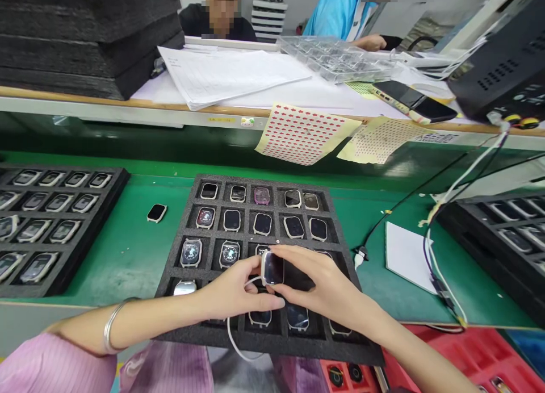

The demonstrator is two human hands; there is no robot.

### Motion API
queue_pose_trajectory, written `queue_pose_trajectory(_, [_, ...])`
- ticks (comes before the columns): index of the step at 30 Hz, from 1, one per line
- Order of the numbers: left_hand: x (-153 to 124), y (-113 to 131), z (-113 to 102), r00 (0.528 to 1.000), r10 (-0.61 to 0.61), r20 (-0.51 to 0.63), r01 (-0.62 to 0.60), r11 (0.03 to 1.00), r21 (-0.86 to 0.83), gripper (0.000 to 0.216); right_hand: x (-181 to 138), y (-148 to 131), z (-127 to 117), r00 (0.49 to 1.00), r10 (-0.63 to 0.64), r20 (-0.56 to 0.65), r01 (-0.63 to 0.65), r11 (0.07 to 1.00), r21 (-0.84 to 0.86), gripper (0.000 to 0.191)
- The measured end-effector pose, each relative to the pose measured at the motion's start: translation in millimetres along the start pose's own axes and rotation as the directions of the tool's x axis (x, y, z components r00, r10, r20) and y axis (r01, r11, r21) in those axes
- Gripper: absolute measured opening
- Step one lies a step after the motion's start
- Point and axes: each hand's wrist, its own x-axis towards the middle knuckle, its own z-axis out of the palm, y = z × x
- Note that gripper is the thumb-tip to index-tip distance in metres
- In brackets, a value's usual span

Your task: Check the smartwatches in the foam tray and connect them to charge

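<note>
Over the black foam tray (181,274), a strapless smartwatch (275,269) is held up with its dark screen toward the right. My right hand (319,276) grips it by its edges between fingers and thumb. My left hand (238,288) is closed at the watch's left side, with a thin white cable (232,330) running out of its grasp. The cable's end is hidden behind the fingers and the watch. Below and around both hands, smartwatches sit in the tray's compartments; some have lit faces, such as the lit watch (230,254).
A single watch (157,213) lies on the green mat (140,239). Further foam trays stand left (85,251) and right (489,245). A shelf (140,106) behind bears papers (230,78), a phone (415,102) and stacked foam (85,41). Two people are beyond it. Cables (430,234) hang right.
</note>
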Motion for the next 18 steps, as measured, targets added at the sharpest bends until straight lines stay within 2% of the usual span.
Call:
queue_pose_trajectory(7, [2.2, -4.2, 2.9, 0.995, 0.077, -0.065, -0.078, 0.997, -0.017, 0.028, -2.3, 0.6, 4.0, 0.999, -0.019, 0.045, 0.020, 1.000, -0.010, 0.044])
queue_pose_trajectory(11, [2.2, -6.2, 4.8, 0.988, 0.079, -0.133, -0.085, 0.996, -0.040, 0.021, -2.4, -2.7, 6.4, 0.998, -0.045, 0.041, 0.044, 0.999, 0.028, 0.039])
queue_pose_trajectory(18, [1.1, -4.1, 4.7, 0.988, 0.080, -0.131, -0.086, 0.995, -0.044, 0.023, -3.4, -4.8, 2.8, 0.993, -0.062, 0.105, 0.059, 0.998, 0.031, 0.041])
